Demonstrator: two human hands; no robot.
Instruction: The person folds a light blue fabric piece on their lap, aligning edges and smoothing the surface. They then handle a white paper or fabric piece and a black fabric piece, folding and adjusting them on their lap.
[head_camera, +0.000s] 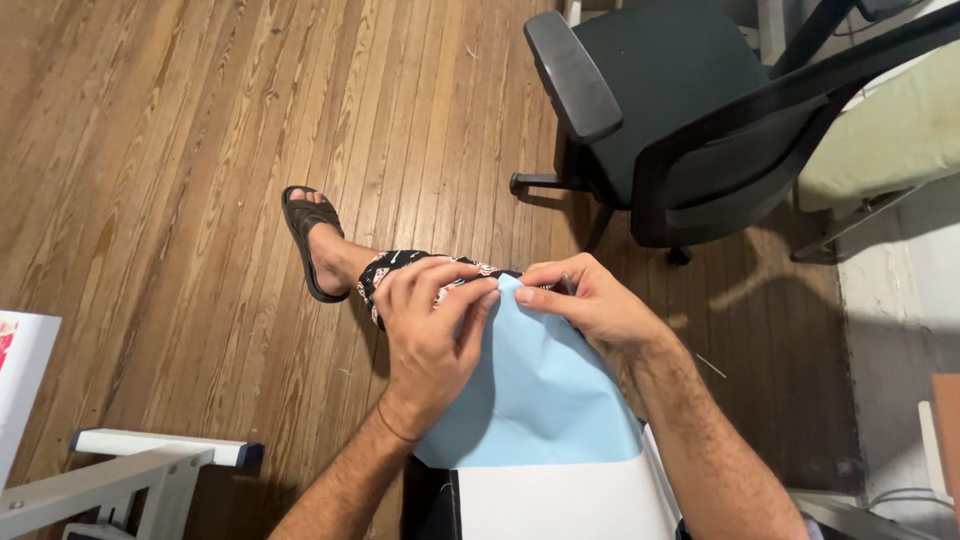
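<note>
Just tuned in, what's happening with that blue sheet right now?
A seated person is working on the top edge of a light blue sheet with both hands. The left hand and right hand pinch the edge close together, fingertips nearly meeting. The sheet lies over the lap, with a white sheet under its lower part. Patterned dark fabric shows just beyond the hands. One foot in a dark sandal rests on the wooden floor, and a black office chair stands ahead.
</note>
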